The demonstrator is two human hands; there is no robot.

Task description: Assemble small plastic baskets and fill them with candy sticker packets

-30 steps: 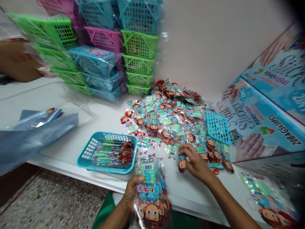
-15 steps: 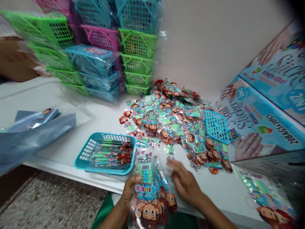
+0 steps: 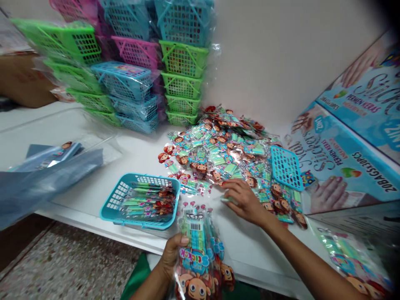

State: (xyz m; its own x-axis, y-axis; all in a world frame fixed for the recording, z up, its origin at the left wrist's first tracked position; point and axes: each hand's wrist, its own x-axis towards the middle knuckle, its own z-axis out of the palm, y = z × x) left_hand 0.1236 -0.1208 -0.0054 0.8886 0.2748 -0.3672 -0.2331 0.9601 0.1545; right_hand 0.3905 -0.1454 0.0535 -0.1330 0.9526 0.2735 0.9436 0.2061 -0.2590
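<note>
A thick bunch of clear printed candy packets (image 3: 196, 250), with green sticks and cartoon heads, is gripped in my left hand (image 3: 173, 254) at the table's front edge. My right hand (image 3: 243, 202) is closed at the near side of a large heap of similar packets (image 3: 225, 154). Its fingertips pinch a small packet (image 3: 227, 200), mostly hidden by the fingers. Left of the bunch stands a blue plastic basket (image 3: 109, 204), with a row of packets (image 3: 150, 202) lying inside it.
Stacks of wrapped green, pink and blue baskets (image 3: 184, 62) rise at the back left. A blue perforated lid (image 3: 286, 167) leans on the heap beside printed cartons (image 3: 337, 154). Plastic bags (image 3: 56, 179) lie at left, and more packets (image 3: 350, 254) at front right.
My right hand has moved forward and closed on a small packet that lay before the heap. My left hand still grips the bunch. The view has shifted slightly.
</note>
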